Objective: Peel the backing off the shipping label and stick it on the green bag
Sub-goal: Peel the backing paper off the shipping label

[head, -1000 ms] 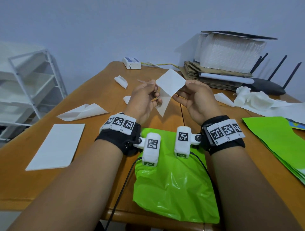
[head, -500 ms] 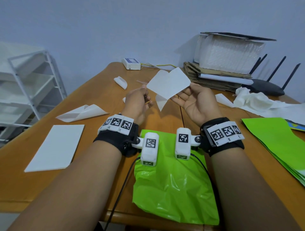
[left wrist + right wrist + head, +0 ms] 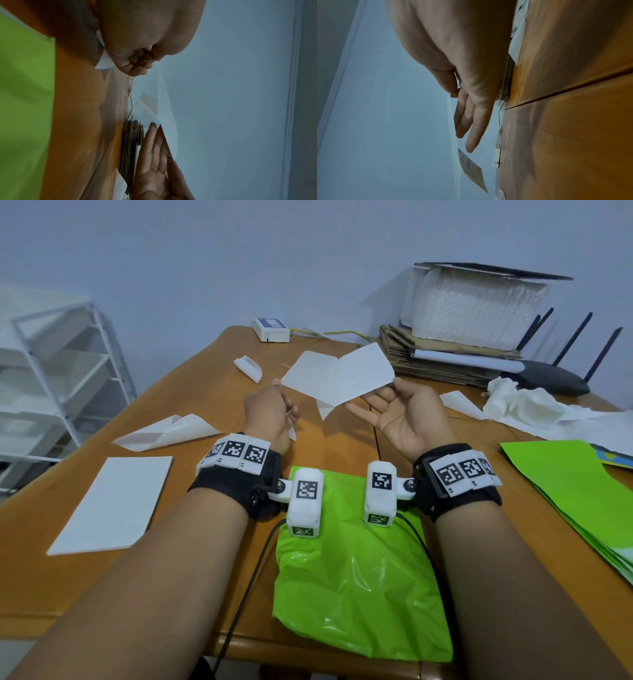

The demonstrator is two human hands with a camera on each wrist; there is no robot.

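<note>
I hold the label (image 3: 337, 378) up between my 2 hands so the sticky side touches nothing; my left hand (image 3: 270, 416) pinches 1 corner, my right hand (image 3: 404, 419) pinches the other with flat fingers; the bag (image 3: 359, 594) waits below my wrists.

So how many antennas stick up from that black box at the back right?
4 antennas, all on the black router: two close together at its left end, two more spread out to the right. None looks hidden.
</note>
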